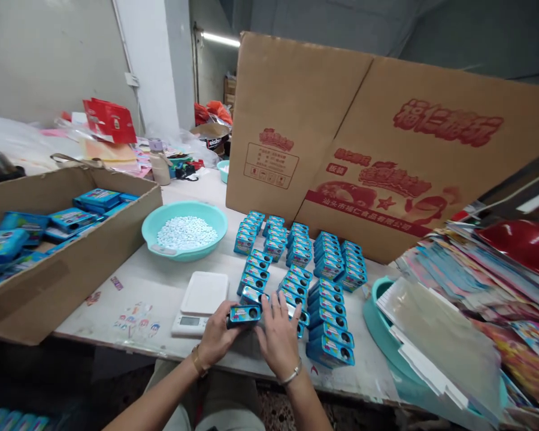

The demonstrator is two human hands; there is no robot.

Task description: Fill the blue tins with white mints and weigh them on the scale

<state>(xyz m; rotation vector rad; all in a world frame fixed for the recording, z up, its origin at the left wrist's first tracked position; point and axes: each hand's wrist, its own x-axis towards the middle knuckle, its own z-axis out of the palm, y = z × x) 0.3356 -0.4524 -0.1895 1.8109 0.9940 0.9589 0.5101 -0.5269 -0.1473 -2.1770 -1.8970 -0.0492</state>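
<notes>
My left hand point(220, 335) is closed round a small blue tin point(244, 314) with a dark round spot on its top, held upright near the table's front edge. My right hand point(278, 338) lies with fingers stretched and spread over the front tins of the neighbouring rows; its palm hides part of them. Just behind the held tin stands another blue tin point(252, 295), close to my right fingertips. More blue tins point(330, 323) stand upright in rows to the right and behind. Left of my hands is a white kitchen scale point(205, 293) with nothing on its plate.
A turquoise bowl point(150, 233) holds many small white pellets. At left, an open cardboard box point(85, 263) contains blue tins. A large cardboard panel point(363, 120) stands behind the rows. On the right, a turquoise basin point(375, 317) carries stacked sheets point(440, 341).
</notes>
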